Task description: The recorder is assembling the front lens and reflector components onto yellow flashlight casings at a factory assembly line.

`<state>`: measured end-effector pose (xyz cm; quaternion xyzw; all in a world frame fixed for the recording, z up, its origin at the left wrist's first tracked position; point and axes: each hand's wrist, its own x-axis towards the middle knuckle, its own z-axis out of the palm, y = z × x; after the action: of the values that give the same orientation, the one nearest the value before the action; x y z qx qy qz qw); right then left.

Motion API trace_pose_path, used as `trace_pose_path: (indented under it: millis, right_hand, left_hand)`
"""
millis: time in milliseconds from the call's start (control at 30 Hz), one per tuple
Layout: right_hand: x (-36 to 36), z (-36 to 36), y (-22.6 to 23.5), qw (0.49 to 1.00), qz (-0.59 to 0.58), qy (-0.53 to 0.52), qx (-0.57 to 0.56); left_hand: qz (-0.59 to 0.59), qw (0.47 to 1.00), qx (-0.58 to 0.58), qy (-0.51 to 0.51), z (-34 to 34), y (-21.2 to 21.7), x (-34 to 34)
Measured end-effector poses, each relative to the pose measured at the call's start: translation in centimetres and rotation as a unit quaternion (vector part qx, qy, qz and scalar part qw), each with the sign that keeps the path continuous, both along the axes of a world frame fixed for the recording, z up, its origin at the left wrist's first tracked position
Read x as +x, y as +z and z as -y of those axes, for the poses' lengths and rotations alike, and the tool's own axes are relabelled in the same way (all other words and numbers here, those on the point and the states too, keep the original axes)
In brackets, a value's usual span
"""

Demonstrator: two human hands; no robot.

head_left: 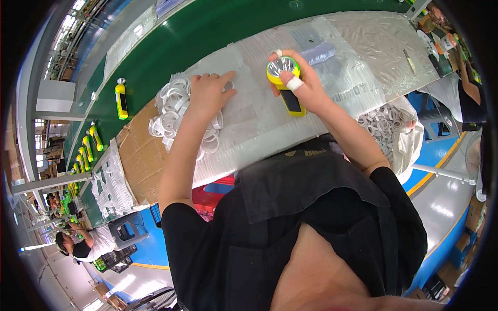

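Observation:
In my right hand (306,85) is a yellow-and-black flashlight (293,102), gripped near its round silver reflector, which faces up. White tape wraps my thumb and one finger. My left hand (210,93) rests with fingers apart at the right side of a heap of white rings (174,103). A small round edge shows between its thumb and forefinger; whether they touch it I cannot tell. Behind my right hand lies a stack of clear round discs (319,53) on the plastic-covered table (254,124).
A green conveyor (207,41) curves past the table, carrying a flashlight (121,101) and several more farther left. Brown cardboard (140,150) lies at the table's left. A bag of rings (386,124) hangs at the right. Another person (96,243) sits at lower left.

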<state>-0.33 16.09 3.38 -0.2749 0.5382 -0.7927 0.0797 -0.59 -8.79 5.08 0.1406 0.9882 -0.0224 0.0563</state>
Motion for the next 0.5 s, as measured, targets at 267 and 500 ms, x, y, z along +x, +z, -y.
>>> trace_pose_path:
  millis: [267,500]
  right_hand:
    - [0.0,-0.1,0.1,0.999,0.007,-0.012,0.030]
    - [-0.2,0.2,-0.8,1.000,-0.012,-0.003,-0.002]
  left_hand:
    - [-0.022,0.710,0.704,-0.007,-3.7,3.8,1.1]
    - [-0.215,0.843,0.460,-0.176,-7.3,5.2,3.0]
